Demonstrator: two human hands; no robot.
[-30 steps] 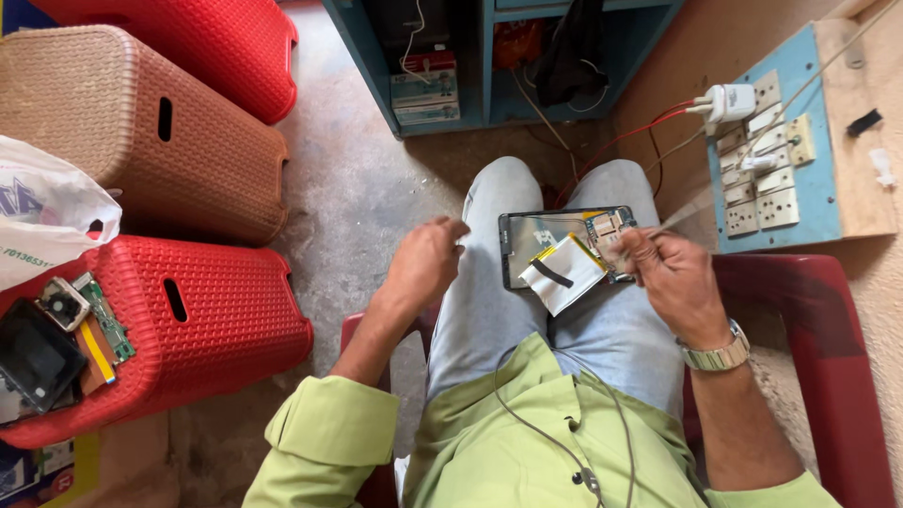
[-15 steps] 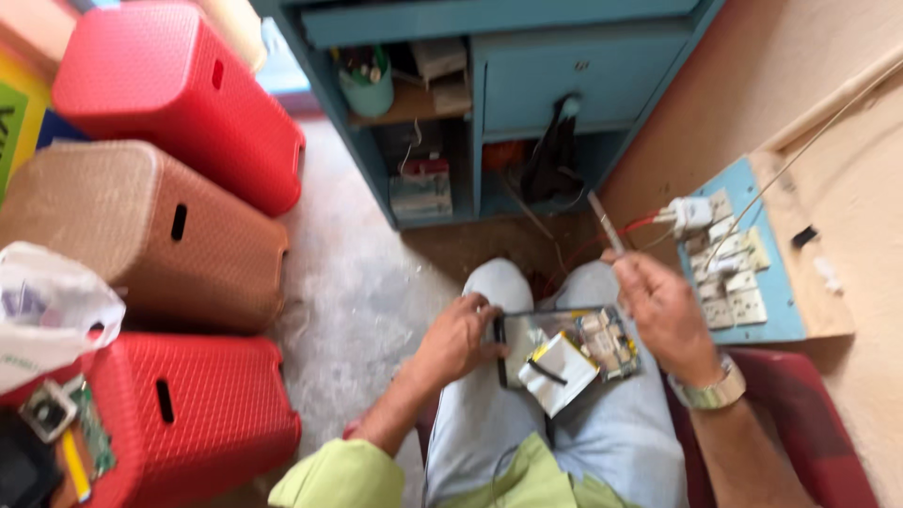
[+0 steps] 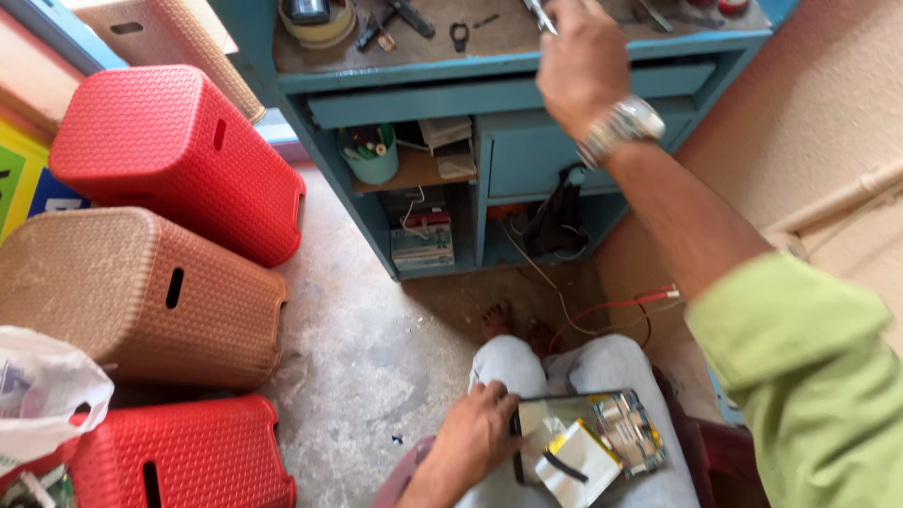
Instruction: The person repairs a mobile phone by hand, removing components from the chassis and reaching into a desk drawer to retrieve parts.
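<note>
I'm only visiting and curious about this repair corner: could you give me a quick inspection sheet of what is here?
Surface: blue workbench with tools on top; bare concrete floor below.
Job's things: opened tablet on the lap, circuit boards showing, a white piece lying on it.
Clutter: tape roll, pliers, green cup on a shelf, white plastic bag.
Hands: left hand grips the tablet's edge; right hand is raised at the benchtop with a thin metal tool.
Cables: red wire and pale wires trail across the floor from under the bench.
Surroundings: red stools and a tan stool; pinkish wall.
</note>
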